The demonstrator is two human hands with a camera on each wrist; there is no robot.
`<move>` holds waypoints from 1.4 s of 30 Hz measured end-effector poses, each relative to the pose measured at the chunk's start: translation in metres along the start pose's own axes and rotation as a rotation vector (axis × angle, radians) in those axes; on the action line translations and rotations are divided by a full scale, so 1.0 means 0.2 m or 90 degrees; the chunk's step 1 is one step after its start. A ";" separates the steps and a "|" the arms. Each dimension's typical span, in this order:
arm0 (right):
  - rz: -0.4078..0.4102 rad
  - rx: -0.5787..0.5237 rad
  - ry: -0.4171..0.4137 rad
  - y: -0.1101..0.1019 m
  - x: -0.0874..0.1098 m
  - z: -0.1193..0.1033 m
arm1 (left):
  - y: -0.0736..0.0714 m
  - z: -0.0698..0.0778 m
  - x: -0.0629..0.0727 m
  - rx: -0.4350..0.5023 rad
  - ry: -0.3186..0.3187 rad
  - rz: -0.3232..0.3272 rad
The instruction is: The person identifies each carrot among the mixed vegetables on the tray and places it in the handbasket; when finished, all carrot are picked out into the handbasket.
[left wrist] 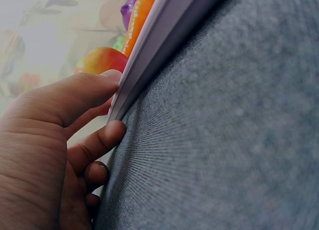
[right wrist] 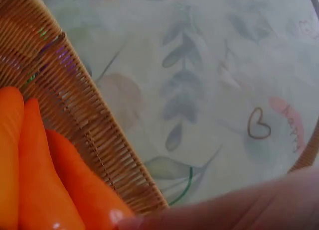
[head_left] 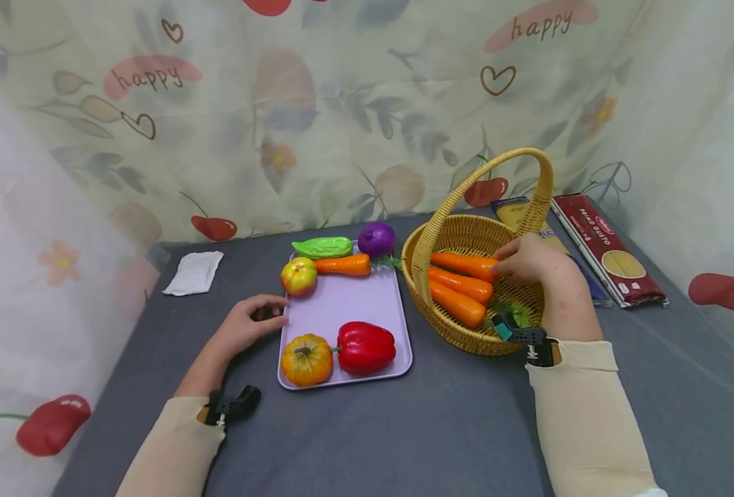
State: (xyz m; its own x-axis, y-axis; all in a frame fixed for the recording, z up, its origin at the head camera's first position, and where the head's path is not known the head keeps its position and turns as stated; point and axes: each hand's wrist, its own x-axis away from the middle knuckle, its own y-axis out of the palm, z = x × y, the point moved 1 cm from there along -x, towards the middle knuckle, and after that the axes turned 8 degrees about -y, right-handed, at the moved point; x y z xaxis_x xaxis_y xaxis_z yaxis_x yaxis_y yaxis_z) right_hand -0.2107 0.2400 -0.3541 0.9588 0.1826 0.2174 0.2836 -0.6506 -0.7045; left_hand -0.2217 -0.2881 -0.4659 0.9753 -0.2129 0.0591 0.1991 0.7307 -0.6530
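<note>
My right hand [head_left: 531, 259] reaches into a wicker basket [head_left: 466, 342] and pinches the thicker end of the uppermost carrot [head_left: 463, 264]. Two more carrots [head_left: 457, 302] lie beside it, green tops [head_left: 516, 312] towards the hand. In the right wrist view, a fingertip meets the carrot [right wrist: 82, 177] nearest the basket wall. My left hand [head_left: 252, 324] rests thumb and fingertips against the left rim of a lilac tray [head_left: 342, 308]. On the tray sit a pumpkin [head_left: 307, 360], a red bell pepper [head_left: 365, 348], a peach-like fruit [head_left: 299, 277] and a carrot [head_left: 343, 265].
Along the tray's far edge are a green vegetable [head_left: 322, 247] and a round purple vegetable [head_left: 376, 239]. A white packet [head_left: 194, 273] lies at the back left. Right of the basket lie a red pasta packet [head_left: 609, 248] and a blue-yellow one [head_left: 516, 210]. The basket's tall handle [head_left: 457, 197] arches upward.
</note>
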 end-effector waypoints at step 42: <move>0.347 -0.049 -0.463 0.47 0.31 -0.85 | 0.01 -0.02 0.00 0.010 0.007 0.005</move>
State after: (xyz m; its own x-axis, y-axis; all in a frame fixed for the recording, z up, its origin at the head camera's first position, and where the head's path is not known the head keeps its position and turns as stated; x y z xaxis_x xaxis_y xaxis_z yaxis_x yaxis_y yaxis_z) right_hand -0.1265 0.0649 -0.2929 0.7387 0.2389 -0.6303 -0.1872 -0.8256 -0.5323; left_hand -0.2217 -0.2902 -0.4701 0.9756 -0.2149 0.0457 0.1936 0.7428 -0.6409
